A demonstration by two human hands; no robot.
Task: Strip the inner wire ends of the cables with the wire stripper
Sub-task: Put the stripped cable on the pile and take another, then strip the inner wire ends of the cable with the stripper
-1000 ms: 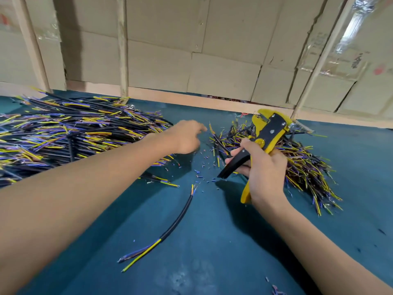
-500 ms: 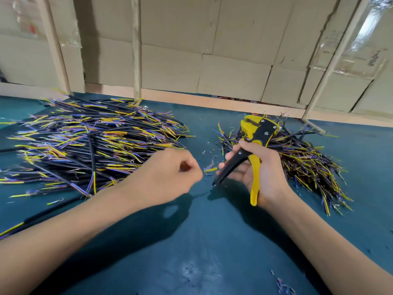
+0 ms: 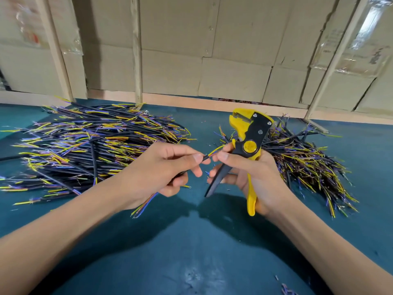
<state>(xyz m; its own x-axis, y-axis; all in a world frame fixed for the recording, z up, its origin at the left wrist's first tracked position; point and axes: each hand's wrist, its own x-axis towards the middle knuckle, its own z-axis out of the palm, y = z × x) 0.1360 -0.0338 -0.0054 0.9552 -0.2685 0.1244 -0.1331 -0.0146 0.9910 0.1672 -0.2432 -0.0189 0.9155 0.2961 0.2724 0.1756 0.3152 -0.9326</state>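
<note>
My left hand (image 3: 163, 169) grips a black cable (image 3: 146, 204) above the blue table, pinching its near end between thumb and forefinger. Yellow and blue inner wires (image 3: 214, 151) stick out of that end toward my right hand. The cable's other end hangs below my left wrist with coloured wires showing. My right hand (image 3: 255, 179) holds the yellow and black wire stripper (image 3: 247, 139) upright, jaws at the top, its handles spread apart. My right thumb and forefinger touch the inner wires beside the stripper.
A large pile of black cables (image 3: 85, 145) with yellow and blue ends lies at the left. A smaller pile (image 3: 308, 165) lies at the right behind my right hand. Small insulation bits (image 3: 285, 291) dot the blue table (image 3: 191, 262). Cardboard panels (image 3: 212, 60) back the table.
My left hand left the pile with a cable and raised it toward the stripper. My right hand lifted the stripper upright and its fingers now meet the cable's wire ends.
</note>
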